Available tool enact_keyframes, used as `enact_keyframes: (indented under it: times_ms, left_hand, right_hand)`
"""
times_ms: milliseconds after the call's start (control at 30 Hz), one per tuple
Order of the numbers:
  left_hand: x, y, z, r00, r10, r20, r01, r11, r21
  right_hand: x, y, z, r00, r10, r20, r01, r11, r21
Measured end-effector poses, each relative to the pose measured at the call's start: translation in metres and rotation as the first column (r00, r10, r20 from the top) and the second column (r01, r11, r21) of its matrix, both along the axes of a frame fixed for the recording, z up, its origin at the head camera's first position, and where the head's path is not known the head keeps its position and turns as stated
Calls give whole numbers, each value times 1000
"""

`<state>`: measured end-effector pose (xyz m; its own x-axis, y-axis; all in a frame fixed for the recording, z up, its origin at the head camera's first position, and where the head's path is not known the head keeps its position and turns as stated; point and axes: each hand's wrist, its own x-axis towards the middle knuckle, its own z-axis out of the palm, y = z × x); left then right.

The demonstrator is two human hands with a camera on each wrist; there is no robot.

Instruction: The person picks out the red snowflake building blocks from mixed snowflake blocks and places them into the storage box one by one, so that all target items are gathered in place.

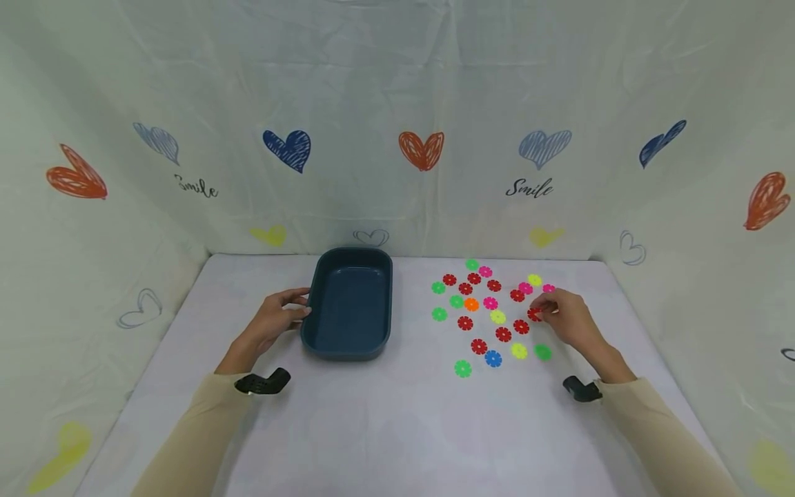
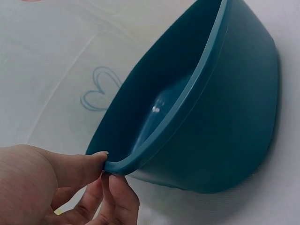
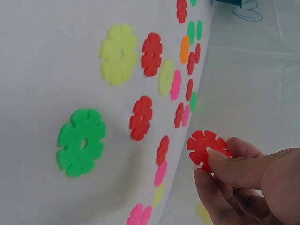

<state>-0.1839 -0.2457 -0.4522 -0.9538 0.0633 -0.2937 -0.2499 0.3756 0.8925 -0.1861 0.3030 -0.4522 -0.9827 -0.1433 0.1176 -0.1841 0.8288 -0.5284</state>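
A dark blue plastic tub [image 1: 350,304] stands on the white table. At its left side my left hand [image 1: 268,324] pinches the rim [image 2: 140,152], thumb over the edge and fingers curled under it. My right hand [image 1: 571,321], at the right of the scattered discs, holds a red notched disc [image 3: 202,145] between thumb and fingers. In the right wrist view that disc appears raised off the tabletop. Near this hand lie a green notched disc [image 1: 543,352], a red one [image 1: 521,326] and a pink one [image 1: 525,288].
Several more notched discs lie flat between tub and right hand, among them an orange one [image 1: 471,304], a blue one [image 1: 493,358] and a yellow one [image 1: 519,351]. A white sheet [image 1: 373,83] printed with hearts hangs behind the table [image 1: 373,428] and along both sides.
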Motion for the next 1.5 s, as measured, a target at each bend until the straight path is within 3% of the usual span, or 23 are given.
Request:
enact_keyframes:
  times_ms: [133, 300, 600, 1067, 1500]
  left_hand:
    - [0, 1, 1, 1000, 8, 6, -8, 1000, 7]
    - [-1, 2, 2, 1000, 20, 21, -20, 1000, 4]
    - [-2, 0, 1, 999, 26, 34, -26, 1000, -10]
    - [-5, 2, 3, 991, 89, 96, -87, 996, -31]
    - [-5, 4, 5, 992, 87, 89, -87, 996, -3]
  right_hand:
    - [2, -13, 12, 999, 10, -40, -12, 1000, -28]
    - [-1, -32, 22, 999, 38, -12, -39, 995, -87]
    - [-10, -69, 26, 992, 120, 47, -109, 977, -183]
    - [-23, -133, 27, 974, 205, 96, -167, 936, -310]
    - [-44, -195, 31, 958, 266, 105, -206, 896, -393]
